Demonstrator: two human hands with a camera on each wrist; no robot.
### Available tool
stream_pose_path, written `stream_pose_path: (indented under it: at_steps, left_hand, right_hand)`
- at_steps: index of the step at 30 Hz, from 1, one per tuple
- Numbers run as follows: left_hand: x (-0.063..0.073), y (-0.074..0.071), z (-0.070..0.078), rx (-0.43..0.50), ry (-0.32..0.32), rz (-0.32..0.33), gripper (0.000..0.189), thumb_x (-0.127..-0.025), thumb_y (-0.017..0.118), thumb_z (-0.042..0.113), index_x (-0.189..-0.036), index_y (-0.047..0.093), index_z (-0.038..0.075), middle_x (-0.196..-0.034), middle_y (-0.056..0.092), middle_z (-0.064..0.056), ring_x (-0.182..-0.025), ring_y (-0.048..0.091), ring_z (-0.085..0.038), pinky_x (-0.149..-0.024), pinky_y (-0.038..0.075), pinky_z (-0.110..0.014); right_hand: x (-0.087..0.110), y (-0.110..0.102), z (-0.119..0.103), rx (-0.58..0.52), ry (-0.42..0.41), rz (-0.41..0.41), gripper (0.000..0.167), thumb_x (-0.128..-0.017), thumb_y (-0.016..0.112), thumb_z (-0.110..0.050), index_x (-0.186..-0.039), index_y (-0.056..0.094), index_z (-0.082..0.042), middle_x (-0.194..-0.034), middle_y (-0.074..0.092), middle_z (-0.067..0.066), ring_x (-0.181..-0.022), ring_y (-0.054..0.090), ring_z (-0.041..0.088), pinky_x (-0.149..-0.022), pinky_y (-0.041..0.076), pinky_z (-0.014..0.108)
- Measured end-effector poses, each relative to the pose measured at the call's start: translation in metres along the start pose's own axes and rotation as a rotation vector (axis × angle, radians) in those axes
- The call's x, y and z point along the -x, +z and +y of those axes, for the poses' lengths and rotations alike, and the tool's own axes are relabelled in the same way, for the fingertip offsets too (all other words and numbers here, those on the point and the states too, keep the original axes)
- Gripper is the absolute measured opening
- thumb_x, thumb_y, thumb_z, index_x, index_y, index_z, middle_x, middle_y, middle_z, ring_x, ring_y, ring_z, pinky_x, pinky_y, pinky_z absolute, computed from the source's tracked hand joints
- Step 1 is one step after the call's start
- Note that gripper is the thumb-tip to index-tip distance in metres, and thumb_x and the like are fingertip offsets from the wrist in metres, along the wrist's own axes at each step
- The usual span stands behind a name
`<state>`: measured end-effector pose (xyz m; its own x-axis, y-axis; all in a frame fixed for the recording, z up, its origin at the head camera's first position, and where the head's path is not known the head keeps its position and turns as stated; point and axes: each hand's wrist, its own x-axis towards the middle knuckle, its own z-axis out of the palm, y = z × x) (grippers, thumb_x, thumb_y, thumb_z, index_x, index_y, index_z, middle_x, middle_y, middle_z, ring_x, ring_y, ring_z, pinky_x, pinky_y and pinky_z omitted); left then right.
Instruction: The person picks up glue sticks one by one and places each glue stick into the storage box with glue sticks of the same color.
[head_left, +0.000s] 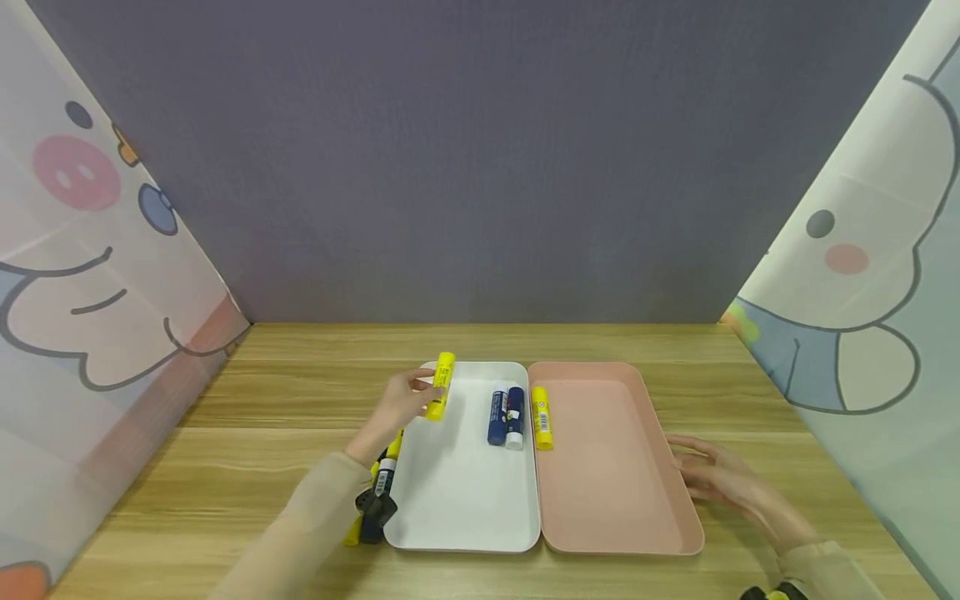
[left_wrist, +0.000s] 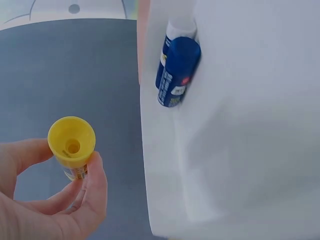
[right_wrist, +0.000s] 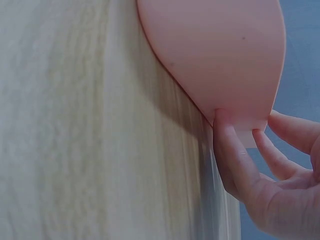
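My left hand [head_left: 402, 402] pinches a yellow glue stick [head_left: 441, 386] above the left part of the white tray [head_left: 465, 517]. In the left wrist view the hollow end of that glue stick [left_wrist: 72, 140] faces the camera, between thumb and fingers. Inside the white tray, along its right wall, lie a blue glue stick [head_left: 497, 418] and a blue one with a white end [head_left: 514, 418]. Another yellow glue stick [head_left: 542, 418] lies by the left wall of the pink tray [head_left: 615, 500]. My right hand [head_left: 716, 475] touches the pink tray's right side with its fingertips.
Left of the white tray, partly under my left forearm, lie several more sticks, among them a dark one with a white end [head_left: 385, 475]. Both trays stand side by side on the wooden table [head_left: 300, 400]. A dark grey panel [head_left: 480, 167] rises behind, with cartoon-printed sheets either side.
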<state>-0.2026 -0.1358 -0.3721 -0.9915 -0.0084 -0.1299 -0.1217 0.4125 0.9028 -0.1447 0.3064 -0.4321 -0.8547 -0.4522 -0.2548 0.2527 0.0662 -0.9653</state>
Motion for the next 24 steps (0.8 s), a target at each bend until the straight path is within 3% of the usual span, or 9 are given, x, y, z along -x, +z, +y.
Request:
stream_pose_path:
  at_steps: [12, 18, 24]
  left_hand:
    - [-0.004, 0.026, 0.012, 0.055, 0.002, -0.003, 0.04, -0.079, 0.063, 0.009, -0.117, 0.054, -0.001, -0.092, 0.055, -0.016, -0.071, 0.059, -0.019, -0.06, 0.052, -0.028]
    - [-0.007, 0.039, 0.015, 0.065, -0.022, -0.021, 0.04, -0.08, 0.063, 0.011, -0.117, 0.054, -0.001, -0.092, 0.054, -0.014, -0.072, 0.058, -0.019, -0.062, 0.053, -0.028]
    - [-0.006, 0.05, 0.023, 0.072, -0.028, -0.056, 0.041, -0.081, 0.063, 0.014, -0.118, 0.053, 0.0, -0.092, 0.055, -0.013, -0.072, 0.058, -0.018, -0.064, 0.052, -0.028]
  right_hand:
    - [0.001, 0.0, 0.0, 0.012, 0.017, 0.035, 0.033, -0.089, 0.052, -0.012, -0.117, 0.051, -0.029, -0.107, 0.061, -0.004, -0.095, 0.058, 0.01, -0.081, 0.049, 0.031]
    - [0.001, -0.001, 0.0, 0.026, 0.019, 0.036, 0.035, -0.089, 0.052, -0.014, -0.123, 0.049, -0.023, -0.109, 0.06, -0.003, -0.095, 0.058, 0.01, -0.081, 0.048, 0.032]
    - [0.001, -0.001, 0.0, 0.023, 0.017, 0.03, 0.034, -0.089, 0.051, -0.014, -0.121, 0.049, -0.025, -0.108, 0.06, -0.003, -0.095, 0.058, 0.01, -0.081, 0.048, 0.031]
